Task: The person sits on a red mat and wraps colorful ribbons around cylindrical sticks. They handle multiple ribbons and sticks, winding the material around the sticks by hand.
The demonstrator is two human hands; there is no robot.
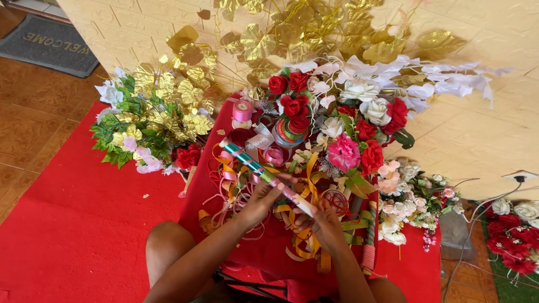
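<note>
A long thin stick (pixel 255 168) wrapped in green, pink and white ribbon runs diagonally above my lap. My left hand (pixel 263 197) grips its middle, fingers curled around the wrapped part. My right hand (pixel 323 221) is closed on the stick's lower white end. Loose orange and pink ribbon curls (pixel 306 193) lie beneath both hands on a red cloth (pixel 264 252). Red, white and pink artificial flowers (pixel 342 151) sit just beyond the hands.
Ribbon spools (pixel 242 110) stand behind the stick. A green, gold and white artificial bouquet (pixel 149 120) lies at the left on a red carpet (pixel 73 224). Gold leaves (pixel 314 28) lean on a cream wall. More flowers (pixel 514 230) and a cable (pixel 477 216) are at the right. My knee (pixel 165 247) is in front.
</note>
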